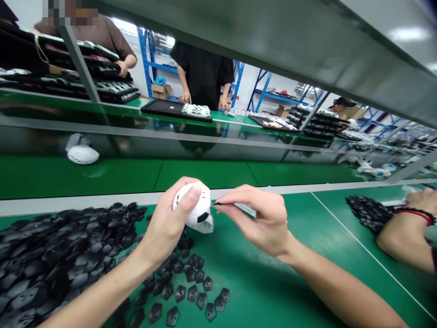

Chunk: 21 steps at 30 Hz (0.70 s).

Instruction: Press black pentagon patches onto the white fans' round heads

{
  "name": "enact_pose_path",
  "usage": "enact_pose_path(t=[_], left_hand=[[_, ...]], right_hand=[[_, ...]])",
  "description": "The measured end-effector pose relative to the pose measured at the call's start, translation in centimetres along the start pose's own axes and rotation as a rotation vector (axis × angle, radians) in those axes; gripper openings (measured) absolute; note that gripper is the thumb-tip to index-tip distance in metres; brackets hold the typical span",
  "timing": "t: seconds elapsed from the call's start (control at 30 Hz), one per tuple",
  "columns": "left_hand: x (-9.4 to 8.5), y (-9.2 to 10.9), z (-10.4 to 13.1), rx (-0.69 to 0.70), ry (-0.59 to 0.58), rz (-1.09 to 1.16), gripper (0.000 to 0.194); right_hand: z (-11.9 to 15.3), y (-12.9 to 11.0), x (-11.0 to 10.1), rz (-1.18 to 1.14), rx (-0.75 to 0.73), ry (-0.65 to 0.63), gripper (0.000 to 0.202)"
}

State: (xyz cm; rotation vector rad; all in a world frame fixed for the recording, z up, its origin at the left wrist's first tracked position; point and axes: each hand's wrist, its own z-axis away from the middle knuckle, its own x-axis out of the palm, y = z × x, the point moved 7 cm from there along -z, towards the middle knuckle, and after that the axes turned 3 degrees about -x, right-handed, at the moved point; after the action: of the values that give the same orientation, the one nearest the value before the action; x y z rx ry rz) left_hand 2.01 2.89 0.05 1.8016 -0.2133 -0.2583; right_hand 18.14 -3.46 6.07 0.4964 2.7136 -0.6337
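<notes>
My left hand is wrapped round a white rounded shell with a black patch on its lower side, thumb on top. Just right of the shell, my right hand pinches a small dark piece between thumb and forefinger, its tip close to the shell's side. Whether the piece touches the shell is too small to tell. Black pentagonal pieces lie in a large heap to the left, with several loose ones below my hands.
Beyond a pale rail, a green surface holds another white shell. At right, a person's arm rests beside more black pieces. People and black trays stand across the line.
</notes>
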Motion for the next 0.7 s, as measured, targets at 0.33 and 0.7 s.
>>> enact_pose_path(t=[0.33,0.7], left_hand=[[-1.1,3.6,2.1,0.592,0.163,-0.458,0.037],[0.1,5.9,3.1,1.003,0.109,-0.622,0.046]], right_hand=[[1.6,3.5,2.3,-0.795,0.872,0.018,0.033],[2.3,3.2,2.9,-0.759,0.942,-0.095,0.036]])
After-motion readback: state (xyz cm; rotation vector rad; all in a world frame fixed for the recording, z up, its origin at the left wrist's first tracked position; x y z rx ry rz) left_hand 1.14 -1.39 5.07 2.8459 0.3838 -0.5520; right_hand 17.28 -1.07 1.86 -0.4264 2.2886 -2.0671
